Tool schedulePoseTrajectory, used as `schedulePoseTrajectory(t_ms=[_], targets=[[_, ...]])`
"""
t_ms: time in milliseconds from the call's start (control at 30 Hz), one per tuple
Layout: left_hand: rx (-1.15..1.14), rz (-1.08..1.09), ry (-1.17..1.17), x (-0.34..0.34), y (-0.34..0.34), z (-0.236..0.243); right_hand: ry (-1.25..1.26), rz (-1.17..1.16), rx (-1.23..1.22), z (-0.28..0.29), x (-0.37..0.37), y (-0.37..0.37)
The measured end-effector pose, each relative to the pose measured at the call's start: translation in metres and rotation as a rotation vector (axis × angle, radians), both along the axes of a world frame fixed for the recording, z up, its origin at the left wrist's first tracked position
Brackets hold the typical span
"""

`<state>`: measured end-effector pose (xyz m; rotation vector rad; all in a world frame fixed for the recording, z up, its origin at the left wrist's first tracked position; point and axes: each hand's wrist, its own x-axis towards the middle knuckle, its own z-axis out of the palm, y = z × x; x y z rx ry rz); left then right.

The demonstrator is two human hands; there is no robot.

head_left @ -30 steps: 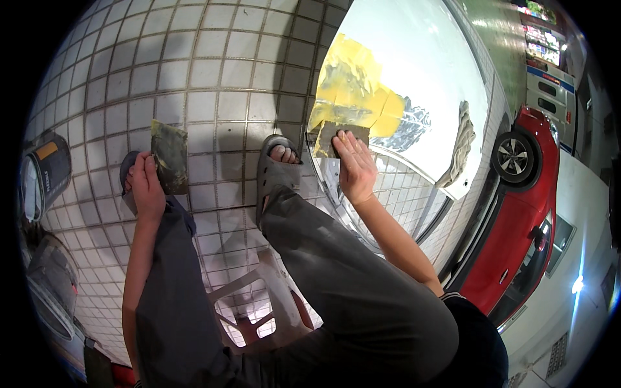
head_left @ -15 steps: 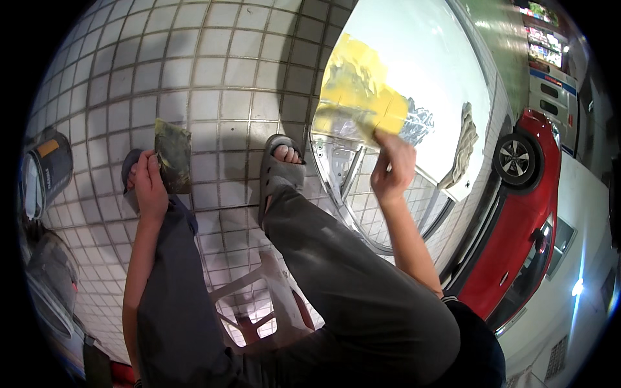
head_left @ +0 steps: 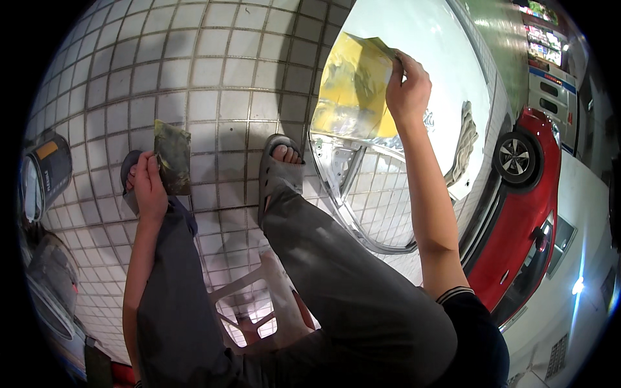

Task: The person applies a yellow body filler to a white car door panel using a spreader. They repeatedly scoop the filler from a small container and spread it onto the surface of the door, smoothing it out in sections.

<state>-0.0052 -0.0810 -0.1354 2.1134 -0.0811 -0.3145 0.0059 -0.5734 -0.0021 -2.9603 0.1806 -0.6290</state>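
My left hand grips the edge of a dark flat putty board, smeared with yellowish filler, over my left foot. Ahead on the right lies a white car door with a broad patch of yellow putty, streaked grey. Over the patch's far right corner, my right hand is closed on a thin putty spreader; only a dark, slanting strip of it shows past my fingers. A crumpled grey cloth rests on the door, to the right of my right forearm.
Dark buckets stand at the left. A white plastic stool is beneath me, between my legs. My sandalled right foot is close to the door frame. A red car is parked at the right on the tiled floor.
My right hand has moved away from me, up across the putty patch with the spreader, and the yellow putty looks more evenly spread. My left hand and the board have hardly moved.
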Motion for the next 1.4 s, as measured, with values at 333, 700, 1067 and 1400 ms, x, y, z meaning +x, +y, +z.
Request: schedulePoseTrajectory(t_ms=[333,700,1067,1400], targets=[[0.022,0.001,-0.001,-0.001,0.005,-0.006,-0.013,0.041,0.011,-0.017,-0.017,0.010],[0.031,0.044,-0.028,-0.001,0.000,-0.001,0.074,0.128,0.050,-0.014,-0.057,0.047],[0.010,0.016,0.012,0.000,0.006,-0.008,0.097,0.152,0.087,-0.026,-0.099,0.072],[-0.028,0.026,0.020,-0.001,0.006,-0.008,0.180,0.136,0.032,-0.055,-0.140,0.095]])
